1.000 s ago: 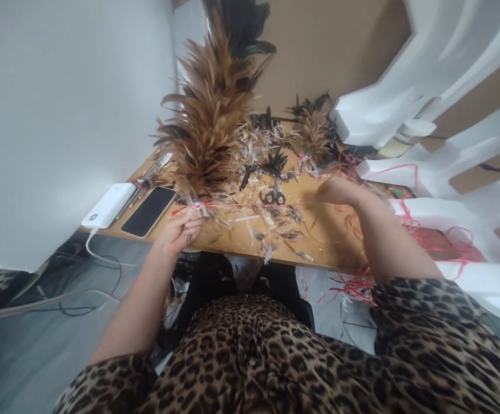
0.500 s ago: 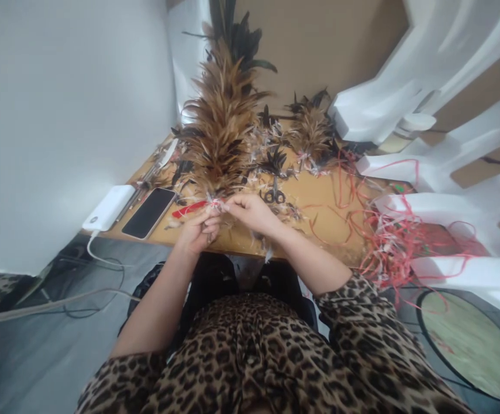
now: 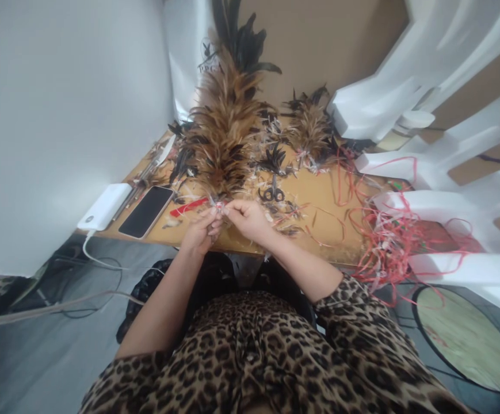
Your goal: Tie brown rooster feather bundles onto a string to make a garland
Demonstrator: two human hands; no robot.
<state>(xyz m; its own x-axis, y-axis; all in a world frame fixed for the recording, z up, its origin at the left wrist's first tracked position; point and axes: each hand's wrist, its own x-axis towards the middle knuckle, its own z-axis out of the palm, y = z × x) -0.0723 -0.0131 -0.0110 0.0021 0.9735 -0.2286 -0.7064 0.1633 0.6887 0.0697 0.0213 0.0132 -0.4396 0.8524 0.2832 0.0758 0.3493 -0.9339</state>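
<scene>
A tall feather bundle [image 3: 226,126], brown below and black at its top, points away from me over the table. My left hand [image 3: 202,230] pinches its bound base, where red and white wrapping [image 3: 218,206] shows. From the other side my right hand [image 3: 246,217] pinches at the same spot, thumb and forefinger together. Whether it holds a strand or the quills themselves is too small to tell. Just left of the base lies a flat red strip [image 3: 188,207]. Black-handled scissors [image 3: 272,194] rest beyond my right hand.
A phone [image 3: 146,211] and a white power bank [image 3: 105,206] with a cable lie at the left. Smaller feather bunches [image 3: 311,123] and scraps litter the wooden table [image 3: 323,190]. Tangled red strands [image 3: 399,244] hang by white foam pieces [image 3: 465,270] at the right.
The feather bundle's top has shifted slightly right, baring a printed logo behind it. Both hands stay pinched at the base, fingers a little rearranged. The view has moved slightly.
</scene>
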